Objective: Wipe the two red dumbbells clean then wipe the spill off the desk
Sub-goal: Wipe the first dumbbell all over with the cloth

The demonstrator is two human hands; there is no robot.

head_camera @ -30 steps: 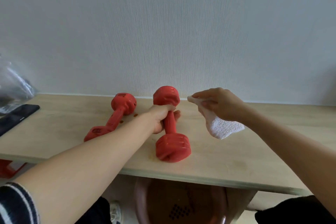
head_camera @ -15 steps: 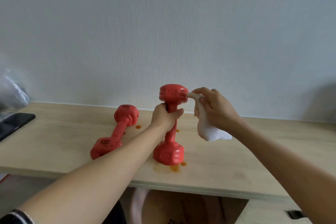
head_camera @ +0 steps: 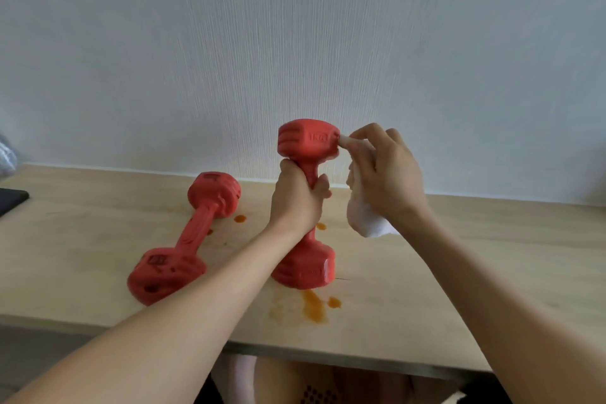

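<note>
One red dumbbell (head_camera: pixel 308 144) stands upright on the wooden desk (head_camera: pixel 459 272), its lower head resting on the surface. My left hand (head_camera: pixel 296 198) grips its handle. My right hand (head_camera: pixel 383 170) holds a white cloth (head_camera: pixel 367 220) and presses a corner of it against the right side of the upper head. The second red dumbbell (head_camera: pixel 193 236) lies flat to the left, untouched. Orange spill (head_camera: pixel 314 305) marks the desk in front of the upright dumbbell, with smaller drops (head_camera: pixel 240 218) near the lying one.
A dark flat object (head_camera: pixel 11 200) lies at the desk's far left edge. A white wall rises right behind the desk. The desk's front edge runs close below the spill, and a brownish stool or bin (head_camera: pixel 328 384) sits underneath.
The right-hand dumbbell went from lying flat to standing upright in my left hand. My right hand brought the cloth against its upper head. The spill beneath it became visible.
</note>
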